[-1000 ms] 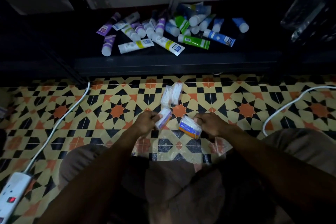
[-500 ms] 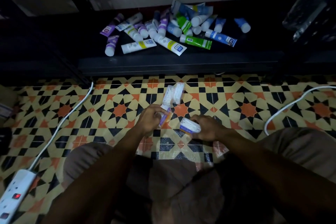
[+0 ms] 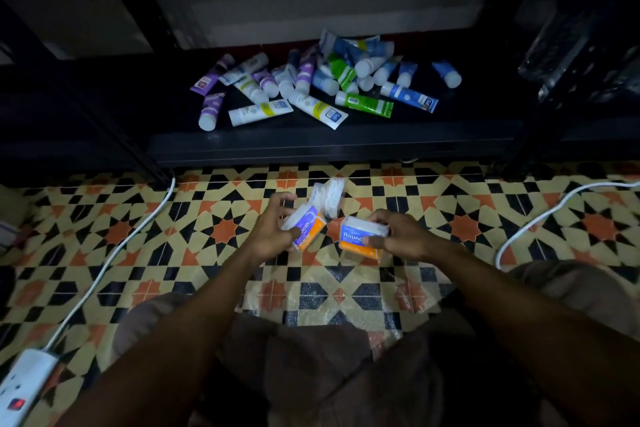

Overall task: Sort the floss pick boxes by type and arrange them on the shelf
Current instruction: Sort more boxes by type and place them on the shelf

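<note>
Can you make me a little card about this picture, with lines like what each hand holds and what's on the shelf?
Left hand: grips left box, label ends "ooth"
Right hand: grips right box, label starts "Round"
Floor: patterned tiles; spare boxes lie just beyond the hands
Shelf: heap of tubes, no boxes on it
Also: power strip at the near left
</note>
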